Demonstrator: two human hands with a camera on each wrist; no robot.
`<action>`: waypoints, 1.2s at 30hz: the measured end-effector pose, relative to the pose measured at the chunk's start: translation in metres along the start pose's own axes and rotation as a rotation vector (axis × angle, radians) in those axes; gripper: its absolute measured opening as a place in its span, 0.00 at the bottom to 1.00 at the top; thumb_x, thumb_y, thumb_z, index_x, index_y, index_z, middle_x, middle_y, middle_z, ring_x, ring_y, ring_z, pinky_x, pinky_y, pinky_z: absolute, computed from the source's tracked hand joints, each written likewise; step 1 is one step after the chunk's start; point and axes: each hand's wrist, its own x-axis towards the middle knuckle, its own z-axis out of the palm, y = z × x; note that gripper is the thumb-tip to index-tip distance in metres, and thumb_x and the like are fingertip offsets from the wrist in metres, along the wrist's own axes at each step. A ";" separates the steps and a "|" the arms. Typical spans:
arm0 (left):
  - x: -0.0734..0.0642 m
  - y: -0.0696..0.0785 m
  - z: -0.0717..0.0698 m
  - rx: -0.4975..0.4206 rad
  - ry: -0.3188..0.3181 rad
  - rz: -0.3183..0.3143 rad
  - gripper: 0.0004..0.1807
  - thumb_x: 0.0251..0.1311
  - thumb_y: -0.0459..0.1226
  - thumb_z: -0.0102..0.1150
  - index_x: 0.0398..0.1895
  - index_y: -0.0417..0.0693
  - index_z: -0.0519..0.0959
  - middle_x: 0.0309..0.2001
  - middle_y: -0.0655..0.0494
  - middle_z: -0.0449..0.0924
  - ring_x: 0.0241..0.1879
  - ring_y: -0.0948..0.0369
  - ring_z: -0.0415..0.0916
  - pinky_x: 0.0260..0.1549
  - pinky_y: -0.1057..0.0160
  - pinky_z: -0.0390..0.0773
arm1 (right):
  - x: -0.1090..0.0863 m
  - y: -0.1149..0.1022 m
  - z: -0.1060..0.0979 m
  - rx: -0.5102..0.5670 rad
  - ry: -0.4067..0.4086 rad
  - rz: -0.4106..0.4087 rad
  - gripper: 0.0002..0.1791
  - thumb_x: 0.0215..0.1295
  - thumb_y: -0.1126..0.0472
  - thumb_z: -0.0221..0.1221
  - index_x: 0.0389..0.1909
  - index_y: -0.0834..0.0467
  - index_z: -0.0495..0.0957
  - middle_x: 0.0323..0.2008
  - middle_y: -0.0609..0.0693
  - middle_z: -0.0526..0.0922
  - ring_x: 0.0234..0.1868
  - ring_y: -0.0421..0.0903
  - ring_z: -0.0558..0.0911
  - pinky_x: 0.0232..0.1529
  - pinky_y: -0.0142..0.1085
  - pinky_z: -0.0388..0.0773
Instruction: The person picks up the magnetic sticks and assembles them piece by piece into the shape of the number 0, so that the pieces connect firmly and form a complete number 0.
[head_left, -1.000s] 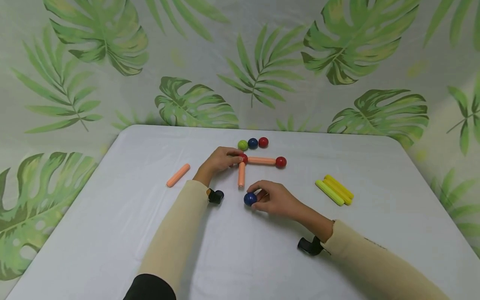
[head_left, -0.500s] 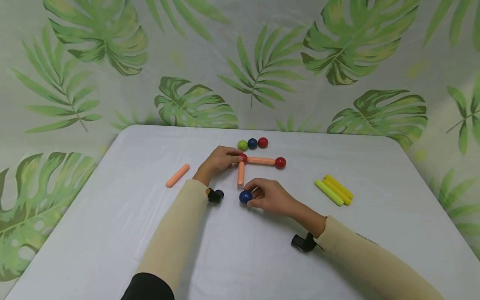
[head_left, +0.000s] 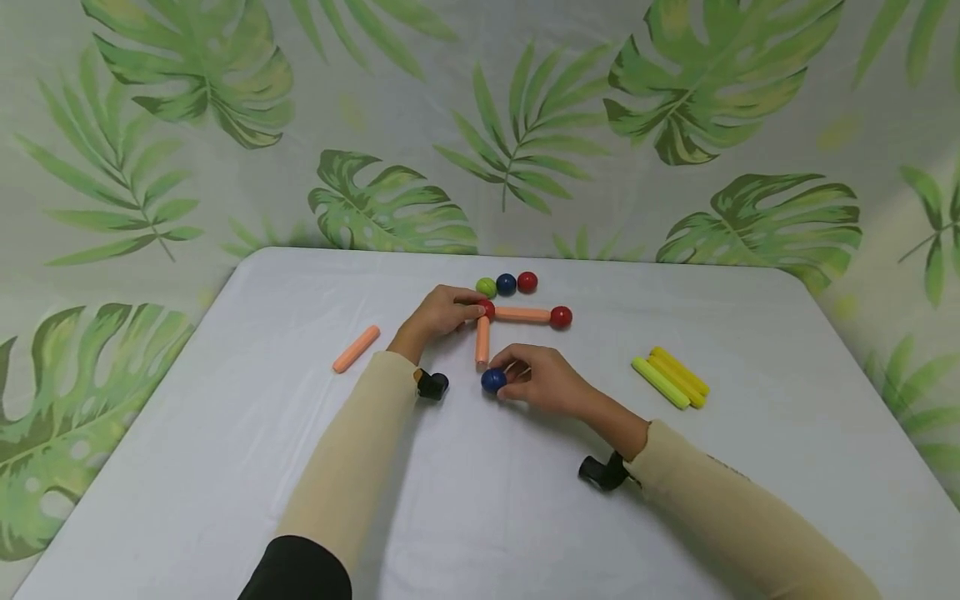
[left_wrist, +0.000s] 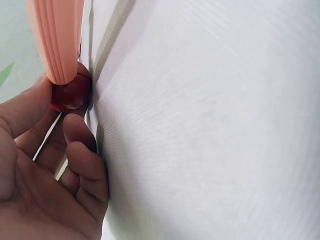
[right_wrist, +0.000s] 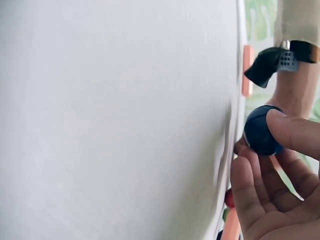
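My left hand [head_left: 444, 312] grips a red ball [left_wrist: 71, 95] between thumb and fingers. Two orange sticks join that ball: one [head_left: 522, 314] runs right to a second red ball [head_left: 561, 317], the other [head_left: 482, 343] points toward me. Thumb and fingers of my right hand [head_left: 546, 379] pinch a blue ball [head_left: 492, 381], right at the near end of the stick that points toward me. In the right wrist view the blue ball [right_wrist: 262, 131] shows a groove round it, with the thumb lying across its side.
Behind the joined pieces sit a green ball [head_left: 486, 287], another blue ball [head_left: 506, 284] and a red ball [head_left: 527, 282] in a row. A loose orange stick [head_left: 356, 349] lies left of my left hand. Several yellow and yellow-green sticks [head_left: 670, 378] lie together at the right.
My right hand has carried the blue ball left and away from me, up to the near end of the orange stick. My left hand has kept its grip on the red ball.
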 end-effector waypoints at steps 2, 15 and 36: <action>0.001 -0.001 -0.001 0.014 0.001 0.006 0.20 0.67 0.46 0.60 0.61 0.54 0.79 0.56 0.50 0.80 0.31 0.64 0.72 0.33 0.69 0.72 | 0.002 0.002 -0.001 0.011 0.004 -0.008 0.17 0.57 0.66 0.70 0.48 0.58 0.81 0.46 0.53 0.84 0.44 0.46 0.84 0.48 0.36 0.83; 0.000 0.003 0.002 -0.037 0.007 -0.016 0.20 0.66 0.45 0.61 0.60 0.55 0.80 0.60 0.52 0.79 0.36 0.62 0.71 0.34 0.69 0.73 | 0.009 0.002 0.002 0.022 0.018 -0.002 0.17 0.57 0.66 0.70 0.47 0.59 0.79 0.45 0.53 0.84 0.43 0.45 0.83 0.48 0.36 0.82; 0.003 -0.001 0.003 -0.021 0.023 -0.010 0.20 0.66 0.45 0.61 0.61 0.56 0.79 0.61 0.51 0.78 0.32 0.63 0.72 0.32 0.69 0.73 | 0.023 0.002 0.007 -0.006 -0.023 0.008 0.16 0.56 0.65 0.71 0.44 0.57 0.80 0.43 0.52 0.84 0.41 0.43 0.82 0.47 0.33 0.82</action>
